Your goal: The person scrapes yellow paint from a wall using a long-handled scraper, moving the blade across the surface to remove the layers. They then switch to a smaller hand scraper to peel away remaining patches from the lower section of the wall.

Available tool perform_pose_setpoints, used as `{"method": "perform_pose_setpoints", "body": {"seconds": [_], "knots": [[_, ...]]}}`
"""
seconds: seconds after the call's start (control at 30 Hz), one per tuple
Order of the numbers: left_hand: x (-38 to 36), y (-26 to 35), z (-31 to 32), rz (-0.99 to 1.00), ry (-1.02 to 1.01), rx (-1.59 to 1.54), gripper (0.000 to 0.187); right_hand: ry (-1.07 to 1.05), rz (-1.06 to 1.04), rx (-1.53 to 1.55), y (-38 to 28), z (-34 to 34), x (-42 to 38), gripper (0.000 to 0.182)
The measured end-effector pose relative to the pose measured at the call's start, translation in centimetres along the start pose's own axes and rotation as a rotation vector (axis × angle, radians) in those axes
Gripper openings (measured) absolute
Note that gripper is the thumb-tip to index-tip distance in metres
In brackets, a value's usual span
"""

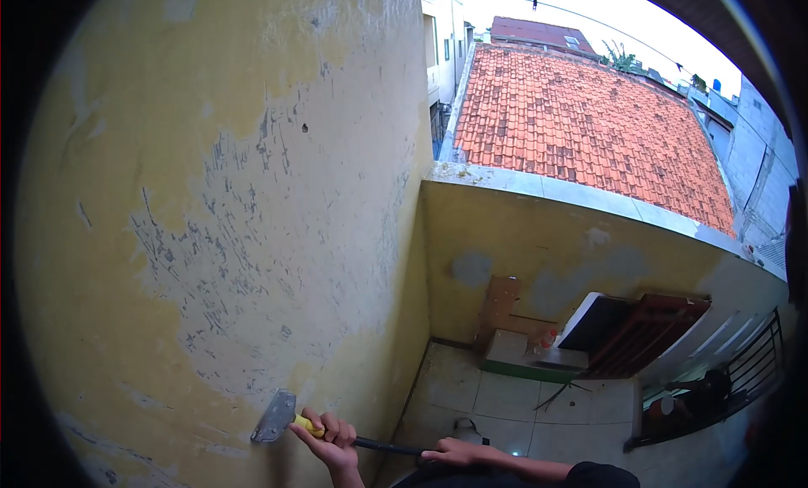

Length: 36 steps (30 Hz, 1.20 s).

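A scraper (pixel 274 417) with a wide grey metal blade, a yellow grip and a long black shaft (pixel 389 447) is at the lower middle of the view. Its blade is right at the surface of the yellow wall (pixel 101 303). My left hand (pixel 331 437) wraps round the yellow grip just behind the blade. Further back, my right hand (pixel 454 453) is closed over the shaft. Above the blade, a broad pale patch (pixel 337 193) shows where paint is gone, with many dark scratch marks in it.
To the right a low wall (pixel 522 227) with a tiled ledge (pixel 589 198) meets the scraped wall. Below are a tiled floor (pixel 505 408), a box (pixel 509 347), a dark red slatted wooden piece (pixel 648 332) and a black metal railing (pixel 757 362). Beyond lies an orange tiled roof (pixel 581 126).
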<state>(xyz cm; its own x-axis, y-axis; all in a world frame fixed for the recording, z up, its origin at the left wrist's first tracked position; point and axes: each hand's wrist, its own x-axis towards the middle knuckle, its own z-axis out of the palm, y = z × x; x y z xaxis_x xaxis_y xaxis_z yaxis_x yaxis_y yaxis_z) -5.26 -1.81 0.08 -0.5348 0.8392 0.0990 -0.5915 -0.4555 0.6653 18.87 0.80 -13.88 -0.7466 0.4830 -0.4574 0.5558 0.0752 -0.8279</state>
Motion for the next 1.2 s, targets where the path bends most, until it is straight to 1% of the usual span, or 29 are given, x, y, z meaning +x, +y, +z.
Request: {"method": "perform_pose_setpoints", "body": {"seconds": [0.03,0.13,0.23,0.33,0.43,0.47,0.53,0.6,0.63,0.67,0.73,0.83,1.03,1.13,1.2], "knots": [[0.0,-0.1,0.0,-0.001,-0.001,0.005,0.05,-0.008,0.021,-0.01,-0.5,-0.2,-0.1,0.084],[0.0,-0.1,0.1,-0.005,0.002,0.012,0.05,-0.085,-0.006,0.017,-2.3,-1.4,-1.2,0.08],[-0.1,-0.5,0.1,-0.009,0.0,0.014,0.05,0.222,-0.381,-0.079,-2.5,-0.6,-0.6,0.073],[-0.2,-1.2,-0.3,-0.011,-0.007,0.026,0.05,0.003,-0.411,0.26,-3.8,-1.9,1.1,0.069],[-0.4,-1.8,-0.8,-0.031,-0.001,-0.013,0.05,0.018,-0.528,0.393,-7.7,-2.9,1.0,0.068],[-0.6,-1.9,-1.2,-0.026,0.001,-0.028,0.05,-0.097,-0.483,0.401,-6.2,-2.3,2.5,0.061],[-0.9,-1.7,-1.3,-0.045,-0.001,-0.034,0.051,-0.096,-0.455,0.19,-7.5,-1.5,2.7,0.053],[-1.1,-1.5,-1.1,-0.047,-0.013,-0.033,0.051,-0.11,-0.178,0.139,-7.9,-0.6,3.3,0.038],[-1.1,-1.7,-1.5,-0.04,-0.001,-0.026,0.052,-0.037,-0.202,0.22,-6.8,0.4,3.9,0.035],[-1.4,-1.9,-1.8,-0.044,0.006,-0.022,0.052,-0.047,-0.147,0.235,-7.2,0.4,3.6,0.031],[-1.6,-1.7,-1.8,-0.053,0.024,0.002,0.053,-0.06,-0.204,0.21,-6.7,0.4,3.8,0.026],[-1.6,-1.7,-1.9,-0.062,0.024,0.0,0.053,-0.078,-0.202,0.219,-6.3,0.5,3.8,0.023],[-1.5,-0.8,-1.5,-0.065,-0.037,-0.01,0.054,-0.041,-0.208,0.171,-8.6,0.0,3.1,0.025],[-1.0,-0.9,-1.7,-0.059,-0.052,-0.007,0.054,0.028,-0.237,0.142,-8.8,0.2,3.5,0.025],[-0.6,-0.8,-1.6,-0.055,-0.068,-0.004,0.054,0.015,-0.19,0.114,-9.2,-0.1,3.5,0.018]]}}
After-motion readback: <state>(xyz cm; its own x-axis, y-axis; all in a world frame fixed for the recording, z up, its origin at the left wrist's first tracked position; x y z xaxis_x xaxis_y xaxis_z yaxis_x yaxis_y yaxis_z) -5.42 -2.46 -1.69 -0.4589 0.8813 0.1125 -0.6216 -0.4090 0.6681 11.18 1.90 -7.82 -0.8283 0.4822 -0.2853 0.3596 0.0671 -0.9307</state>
